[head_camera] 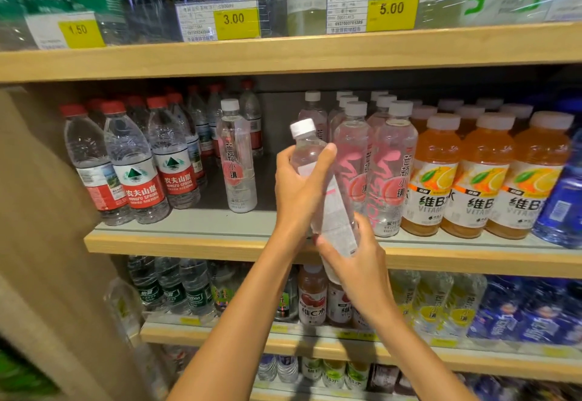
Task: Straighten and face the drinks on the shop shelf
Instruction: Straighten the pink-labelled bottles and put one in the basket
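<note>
A clear white-capped bottle with a pink label (324,193) is held tilted in front of the middle shelf (189,240), cap leaning up-left. My left hand (297,186) grips its upper body, thumb across the front. My right hand (352,259) holds its base from below. One matching bottle (236,161) stands alone to the left, label facing out. More of the same (387,174) stand in rows just behind the held one. An open gap on the shelf lies between the lone bottle and those rows.
Red-capped water bottles (138,164) fill the shelf's left end; orange vitamin drinks (478,177) and blue bottles (563,199) stand on the right. The upper shelf (283,54) carries yellow price tags. Lower shelves (252,334) hold more drinks. A beige side panel (41,211) borders the left.
</note>
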### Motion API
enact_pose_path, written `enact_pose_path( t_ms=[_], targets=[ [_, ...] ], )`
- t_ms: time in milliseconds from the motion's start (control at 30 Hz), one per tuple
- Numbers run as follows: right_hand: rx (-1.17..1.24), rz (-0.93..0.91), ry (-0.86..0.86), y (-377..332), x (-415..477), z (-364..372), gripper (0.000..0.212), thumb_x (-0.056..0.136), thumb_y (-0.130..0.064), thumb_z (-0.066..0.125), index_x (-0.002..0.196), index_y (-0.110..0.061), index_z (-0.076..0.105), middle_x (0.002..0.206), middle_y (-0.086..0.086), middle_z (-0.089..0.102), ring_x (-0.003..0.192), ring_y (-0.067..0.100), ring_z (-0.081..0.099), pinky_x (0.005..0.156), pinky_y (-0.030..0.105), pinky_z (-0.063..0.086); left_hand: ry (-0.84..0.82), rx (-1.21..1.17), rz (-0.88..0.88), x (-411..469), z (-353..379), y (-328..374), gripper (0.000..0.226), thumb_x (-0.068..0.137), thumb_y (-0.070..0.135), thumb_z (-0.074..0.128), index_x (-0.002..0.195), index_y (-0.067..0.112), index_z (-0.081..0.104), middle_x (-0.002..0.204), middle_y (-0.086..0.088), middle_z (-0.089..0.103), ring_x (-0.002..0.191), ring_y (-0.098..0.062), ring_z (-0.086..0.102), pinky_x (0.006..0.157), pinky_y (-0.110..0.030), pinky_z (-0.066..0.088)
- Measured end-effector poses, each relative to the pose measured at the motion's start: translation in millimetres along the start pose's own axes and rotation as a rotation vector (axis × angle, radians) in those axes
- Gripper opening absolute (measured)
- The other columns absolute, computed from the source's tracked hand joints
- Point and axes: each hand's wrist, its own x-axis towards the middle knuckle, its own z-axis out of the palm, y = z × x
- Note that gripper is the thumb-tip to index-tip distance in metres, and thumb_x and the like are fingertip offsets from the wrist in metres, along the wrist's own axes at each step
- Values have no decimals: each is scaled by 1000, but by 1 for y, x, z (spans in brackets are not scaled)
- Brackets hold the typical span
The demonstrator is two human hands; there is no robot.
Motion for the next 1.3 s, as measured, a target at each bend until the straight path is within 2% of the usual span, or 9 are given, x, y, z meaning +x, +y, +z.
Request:
enact_pose_path(
  t_ms=[167, 300, 400, 567, 700, 900, 1000, 1133, 1300],
  targets=[
    [-280, -171, 143, -1, -8, 11, 72, 78, -14, 71, 141, -8, 36, 130, 5, 50, 119, 20, 47, 95, 31, 38, 200, -150, -106, -3, 9, 4, 52, 65, 42, 84, 106, 17, 64, 96, -1, 71, 88, -15, 68, 81, -36, 57],
    [-188, -189, 74, -5, -4, 7, 67, 80, -30, 73, 137, -17, 40, 128, -5, 49, 118, 9, 45, 98, 22, 35, 159, -314, -123, 4, 4, 6, 18, 71, 17, 82, 83, 15, 69, 75, -3, 69, 69, -17, 65, 75, -40, 56],
    [116, -70, -147, -7, 9, -10, 53, 76, -54, 68, 120, -34, 48, 116, -23, 57, 110, -7, 52, 92, 11, 40, -25, -416, -135, 10, -8, 7, 11, 74, 12, 77, 80, 13, 67, 69, -1, 68, 61, -17, 64, 65, -35, 56],
    [767, 295, -779, -2, 18, -25, 80, 66, -66, 72, 120, -8, 58, 109, 17, 68, 98, 30, 67, 85, 36, 53, -585, -802, -288, 25, -23, 17, 58, 49, 30, 88, 96, 8, 61, 83, -5, 67, 62, -20, 66, 57, -27, 56],
    [921, 278, -1030, -8, 12, -17, 78, 75, -51, 73, 128, 0, 47, 109, 22, 64, 96, 34, 65, 87, 42, 52, -945, -1015, -337, 29, -19, 19, 57, 58, 30, 86, 101, 7, 57, 85, -3, 63, 66, -18, 64, 63, -27, 53],
    [839, 215, -913, -14, 9, -8, 56, 65, -42, 82, 107, -12, 63, 89, 15, 65, 73, 27, 67, 66, 36, 57, -947, -962, -349, 29, -21, 10, 63, 55, 31, 88, 106, 5, 63, 97, -9, 68, 78, -23, 68, 72, -32, 57],
    [754, 196, -815, -9, 8, -6, 57, 59, -43, 85, 102, -11, 65, 88, 15, 67, 74, 28, 67, 66, 35, 57, -805, -845, -255, 31, -26, 11, 60, 57, 29, 86, 107, 7, 63, 104, -13, 69, 87, -27, 68, 79, -36, 57],
    [538, 156, -573, -1, 7, -1, 63, 54, -40, 84, 100, -3, 61, 85, 14, 69, 76, 25, 67, 72, 36, 55, -572, -509, -166, 32, -29, 17, 27, 77, 23, 66, 100, 10, 68, 101, -11, 73, 89, -26, 71, 75, -35, 58],
    [338, 59, -294, 1, 4, 7, 46, 67, -34, 78, 105, -19, 56, 86, -15, 70, 80, 2, 65, 71, 14, 48, -291, -99, 16, 21, -22, 17, 20, 92, 29, 61, 100, 13, 69, 99, -3, 73, 93, -16, 68, 88, -33, 52]
  ],
)
